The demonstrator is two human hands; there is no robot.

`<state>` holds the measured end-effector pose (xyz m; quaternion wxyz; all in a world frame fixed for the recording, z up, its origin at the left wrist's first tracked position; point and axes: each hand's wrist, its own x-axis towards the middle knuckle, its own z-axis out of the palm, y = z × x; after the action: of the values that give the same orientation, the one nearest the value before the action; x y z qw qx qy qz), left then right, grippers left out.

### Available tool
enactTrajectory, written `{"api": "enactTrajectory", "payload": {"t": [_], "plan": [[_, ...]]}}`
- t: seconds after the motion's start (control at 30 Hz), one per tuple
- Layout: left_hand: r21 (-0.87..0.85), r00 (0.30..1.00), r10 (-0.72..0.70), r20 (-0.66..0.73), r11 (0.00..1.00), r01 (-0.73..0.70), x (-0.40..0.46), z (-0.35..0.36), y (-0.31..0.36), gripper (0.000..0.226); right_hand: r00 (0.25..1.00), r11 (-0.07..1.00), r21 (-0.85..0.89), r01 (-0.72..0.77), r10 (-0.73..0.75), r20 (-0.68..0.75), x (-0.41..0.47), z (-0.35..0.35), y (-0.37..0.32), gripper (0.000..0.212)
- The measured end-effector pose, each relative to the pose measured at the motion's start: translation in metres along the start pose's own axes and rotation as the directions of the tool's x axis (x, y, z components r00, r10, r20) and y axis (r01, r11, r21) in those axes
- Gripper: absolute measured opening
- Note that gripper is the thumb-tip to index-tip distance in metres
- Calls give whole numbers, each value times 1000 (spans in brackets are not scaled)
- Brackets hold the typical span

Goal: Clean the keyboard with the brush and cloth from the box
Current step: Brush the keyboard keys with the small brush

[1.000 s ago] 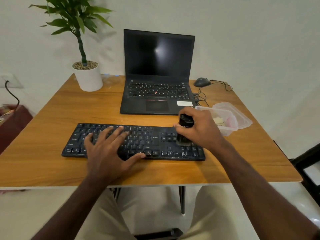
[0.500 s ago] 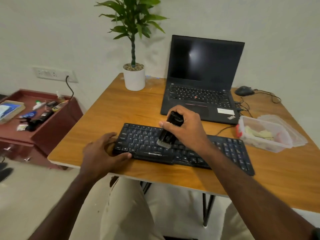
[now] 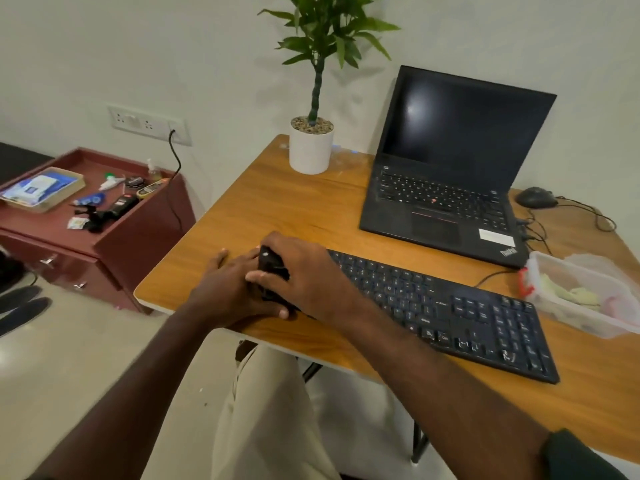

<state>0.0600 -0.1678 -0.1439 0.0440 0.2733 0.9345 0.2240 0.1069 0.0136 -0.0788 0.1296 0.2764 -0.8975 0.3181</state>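
1. Head view looks down on a wooden table (image 3: 311, 209), with both hands meeting at the left end of a black keyboard (image 3: 450, 306) near the middle of the frame.
2. The right hand (image 3: 311, 282) has its fingers curled round a small black brush (image 3: 272, 266), holding it upright over the keyboard's left end; the bristles are hidden behind the hand.
3. The left hand (image 3: 228, 289) lies flat beside it with fingers straight, covering the keyboard's left corner and touching the right hand; it holds nothing.
4. The keyboard runs slantwise from the frame's centre to the lower right, close to the table's near edge.
5. A clear plastic box (image 3: 588, 299) sits at the right edge of the frame, just beyond the keyboard's right end, with a pale yellowish cloth (image 3: 568, 292) inside.
6. An open laptop (image 3: 450, 161) with a dark screen stands in the upper right, a black mouse (image 3: 535, 197) to its right.
7. A potted plant (image 3: 311, 147) is at the top centre.
8. A red cabinet (image 3: 131, 237) with small clutter fills the left.
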Motion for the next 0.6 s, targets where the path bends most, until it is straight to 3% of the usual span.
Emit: {"api": "enactTrajectory", "payload": {"t": [0.1,0.2,0.3,0.37,0.43,0.53,0.6], "plan": [[-47,1000,0,-30,999,-1,1,2,-2,113,993,996,-86,-15,25,118,4,-8,5,29],[-46,1000,1,-20,999,-2,1,5,-5,110,948,976,-167,-142,183,261,16,-35,12,25],[-17,1000,-3,-18,1000,3,2,5,-7,112,960,970,-82,-228,238,145,21,-51,15,28],[-2,1000,-1,-24,1000,1,3,6,-6,112,978,978,-1,-208,208,-4,22,-46,10,32],[-11,999,-11,-42,1000,11,2,6,-4,113,987,987,43,-153,155,-41,23,-30,1,34],[-19,998,-20,-67,1000,18,1,5,-2,114,999,998,-52,-23,25,47,21,-9,-4,31],[-22,998,-4,-59,1000,3,1,5,-2,108,990,994,-105,-3,19,143,18,-11,2,29]]}}
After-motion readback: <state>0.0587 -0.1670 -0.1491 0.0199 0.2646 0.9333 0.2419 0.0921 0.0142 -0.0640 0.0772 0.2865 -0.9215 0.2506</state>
